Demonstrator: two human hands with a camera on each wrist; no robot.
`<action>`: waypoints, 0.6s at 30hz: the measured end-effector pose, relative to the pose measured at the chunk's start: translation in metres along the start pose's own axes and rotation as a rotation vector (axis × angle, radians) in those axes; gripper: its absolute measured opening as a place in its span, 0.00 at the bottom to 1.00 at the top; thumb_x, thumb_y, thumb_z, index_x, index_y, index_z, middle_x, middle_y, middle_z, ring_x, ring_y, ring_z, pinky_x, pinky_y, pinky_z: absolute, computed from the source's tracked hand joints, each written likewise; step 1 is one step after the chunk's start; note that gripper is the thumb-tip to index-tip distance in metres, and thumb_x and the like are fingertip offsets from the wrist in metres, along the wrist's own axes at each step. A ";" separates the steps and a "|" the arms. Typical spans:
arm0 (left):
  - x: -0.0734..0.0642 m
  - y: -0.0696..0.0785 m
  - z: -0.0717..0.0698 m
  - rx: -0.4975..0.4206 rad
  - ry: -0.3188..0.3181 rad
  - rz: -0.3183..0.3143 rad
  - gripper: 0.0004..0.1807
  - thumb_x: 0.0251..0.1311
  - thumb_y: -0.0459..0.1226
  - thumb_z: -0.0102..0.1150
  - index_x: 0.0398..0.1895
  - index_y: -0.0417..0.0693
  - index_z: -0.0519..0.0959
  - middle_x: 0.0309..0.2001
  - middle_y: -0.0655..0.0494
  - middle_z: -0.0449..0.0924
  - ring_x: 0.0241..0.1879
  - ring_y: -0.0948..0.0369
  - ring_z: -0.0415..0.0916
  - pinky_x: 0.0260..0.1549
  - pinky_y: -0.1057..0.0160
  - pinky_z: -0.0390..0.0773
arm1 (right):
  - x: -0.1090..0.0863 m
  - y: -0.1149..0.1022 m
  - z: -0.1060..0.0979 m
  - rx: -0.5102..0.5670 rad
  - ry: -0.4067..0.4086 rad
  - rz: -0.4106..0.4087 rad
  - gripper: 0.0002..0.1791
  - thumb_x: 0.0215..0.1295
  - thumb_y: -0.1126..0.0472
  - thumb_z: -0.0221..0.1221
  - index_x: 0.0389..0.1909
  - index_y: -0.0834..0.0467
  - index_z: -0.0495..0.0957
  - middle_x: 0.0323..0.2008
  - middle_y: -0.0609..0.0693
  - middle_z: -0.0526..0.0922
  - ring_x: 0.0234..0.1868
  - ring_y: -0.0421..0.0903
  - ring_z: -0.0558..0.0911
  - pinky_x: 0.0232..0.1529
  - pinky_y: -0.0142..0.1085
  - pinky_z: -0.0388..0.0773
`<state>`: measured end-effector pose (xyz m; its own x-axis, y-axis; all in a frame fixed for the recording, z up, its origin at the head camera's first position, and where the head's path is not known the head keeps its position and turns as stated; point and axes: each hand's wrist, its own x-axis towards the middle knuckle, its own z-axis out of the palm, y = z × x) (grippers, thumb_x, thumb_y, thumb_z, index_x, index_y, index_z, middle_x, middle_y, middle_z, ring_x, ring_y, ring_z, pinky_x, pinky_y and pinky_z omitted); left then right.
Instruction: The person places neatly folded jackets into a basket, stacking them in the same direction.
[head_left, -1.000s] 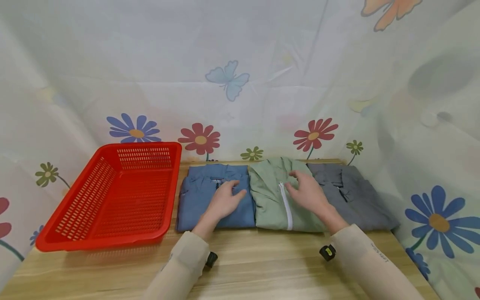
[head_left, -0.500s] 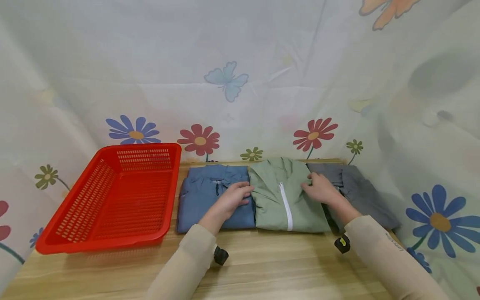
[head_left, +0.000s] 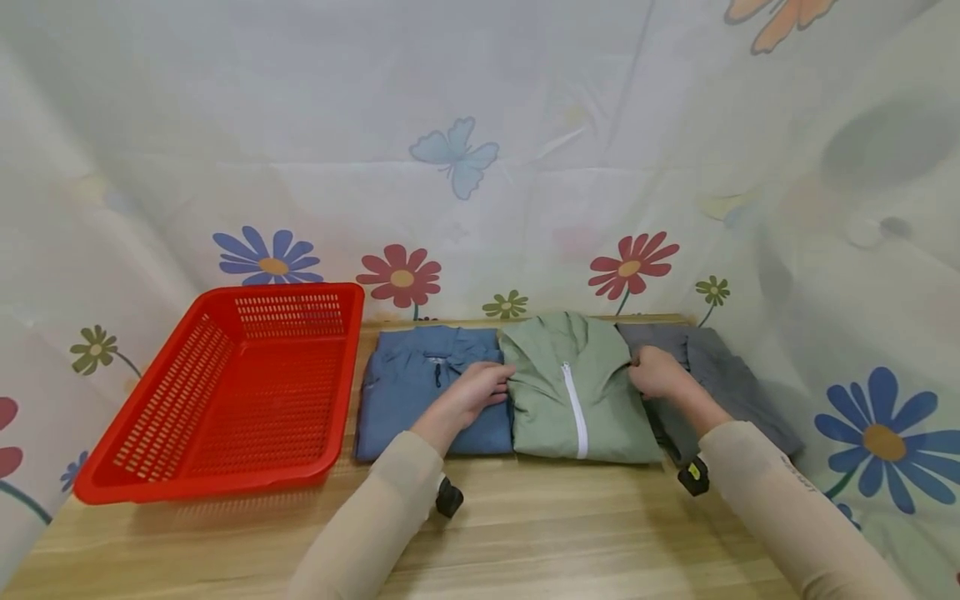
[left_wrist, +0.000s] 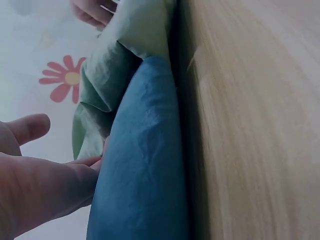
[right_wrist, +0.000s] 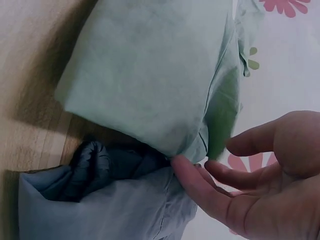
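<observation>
A folded green jacket point(head_left: 542, 410) with a white zipper lies between a folded blue garment point(head_left: 397, 408) and a folded grey one point(head_left: 720, 375). My left hand point(head_left: 474, 393) reaches over the blue garment to the green jacket's left edge. In the left wrist view, its fingertips go down behind the blue fabric point(left_wrist: 145, 150) and are partly hidden, the thumb raised apart. At the jacket's right edge is my right hand point(head_left: 660, 375). The right wrist view shows its fingers point(right_wrist: 200, 190) between green and grey cloth, the thumb close by the green fabric point(right_wrist: 145, 75).
A red perforated plastic basket point(head_left: 217, 482) stands on the left of the wooden table point(head_left: 540, 533). Behind the garments hangs a pale curtain point(head_left: 570, 100) printed with flowers and butterflies. The three garments lie side by side along the table's back.
My left hand has moved right across the blue garment to the green jacket's left edge. My right hand has moved right from above the jacket to its right edge. The garments stay in place.
</observation>
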<state>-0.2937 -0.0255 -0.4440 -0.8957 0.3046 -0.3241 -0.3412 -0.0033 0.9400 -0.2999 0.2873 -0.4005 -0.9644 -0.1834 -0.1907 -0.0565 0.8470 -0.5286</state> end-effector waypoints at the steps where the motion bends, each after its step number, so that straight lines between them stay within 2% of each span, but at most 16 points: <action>1: 0.001 0.000 0.001 0.002 0.001 -0.002 0.32 0.78 0.39 0.50 0.75 0.27 0.59 0.73 0.35 0.62 0.71 0.44 0.62 0.66 0.53 0.70 | 0.001 0.001 0.000 0.000 -0.013 0.007 0.21 0.70 0.69 0.43 0.17 0.50 0.56 0.14 0.42 0.54 0.13 0.40 0.61 0.21 0.35 0.71; 5: 0.005 0.001 0.004 0.016 0.011 -0.007 0.31 0.77 0.38 0.51 0.74 0.26 0.60 0.71 0.35 0.65 0.69 0.45 0.65 0.65 0.53 0.71 | 0.005 0.003 0.002 0.019 -0.057 0.031 0.19 0.65 0.71 0.44 0.17 0.51 0.57 0.14 0.42 0.54 0.13 0.39 0.60 0.25 0.39 0.82; 8: 0.006 0.003 0.008 0.021 0.006 -0.005 0.28 0.76 0.38 0.52 0.71 0.27 0.65 0.64 0.39 0.71 0.61 0.50 0.72 0.62 0.55 0.73 | 0.008 0.007 0.006 0.057 -0.078 0.042 0.20 0.65 0.73 0.44 0.16 0.51 0.57 0.14 0.43 0.56 0.14 0.39 0.60 0.27 0.40 0.82; 11: 0.007 0.006 0.012 0.035 -0.005 0.002 0.21 0.76 0.37 0.52 0.62 0.29 0.73 0.48 0.49 0.78 0.46 0.59 0.76 0.55 0.58 0.76 | 0.010 0.012 0.012 0.090 -0.078 0.056 0.20 0.66 0.73 0.44 0.16 0.51 0.56 0.14 0.44 0.57 0.16 0.41 0.62 0.26 0.39 0.81; 12: 0.007 0.007 0.014 0.057 -0.004 0.005 0.18 0.76 0.37 0.53 0.58 0.30 0.75 0.40 0.53 0.78 0.39 0.61 0.75 0.52 0.59 0.77 | 0.010 0.013 0.014 0.098 -0.079 0.060 0.20 0.65 0.73 0.45 0.16 0.51 0.56 0.14 0.44 0.57 0.16 0.41 0.62 0.26 0.38 0.80; 14: 0.007 0.007 0.018 0.115 0.009 0.015 0.15 0.75 0.38 0.54 0.50 0.33 0.76 0.29 0.57 0.71 0.29 0.62 0.70 0.46 0.59 0.76 | 0.011 0.015 0.017 0.110 -0.073 0.065 0.19 0.65 0.72 0.45 0.17 0.51 0.56 0.15 0.44 0.56 0.16 0.41 0.61 0.25 0.37 0.78; 16: 0.006 0.008 0.022 0.189 0.043 0.030 0.17 0.74 0.40 0.55 0.53 0.32 0.76 0.32 0.56 0.72 0.33 0.62 0.70 0.48 0.58 0.75 | 0.010 0.015 0.019 0.112 -0.061 0.059 0.19 0.64 0.71 0.46 0.16 0.51 0.57 0.15 0.44 0.56 0.16 0.41 0.61 0.23 0.36 0.74; 18: 0.007 0.007 0.024 0.257 0.075 0.034 0.23 0.73 0.42 0.56 0.60 0.30 0.73 0.42 0.49 0.76 0.42 0.57 0.73 0.53 0.55 0.74 | 0.010 0.014 0.022 0.108 -0.045 0.040 0.18 0.63 0.71 0.46 0.17 0.51 0.58 0.15 0.44 0.57 0.15 0.41 0.60 0.21 0.35 0.69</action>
<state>-0.2952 -0.0004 -0.4366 -0.9272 0.2372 -0.2900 -0.2357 0.2324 0.9436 -0.3048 0.2866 -0.4280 -0.9525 -0.1753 -0.2492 0.0121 0.7956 -0.6057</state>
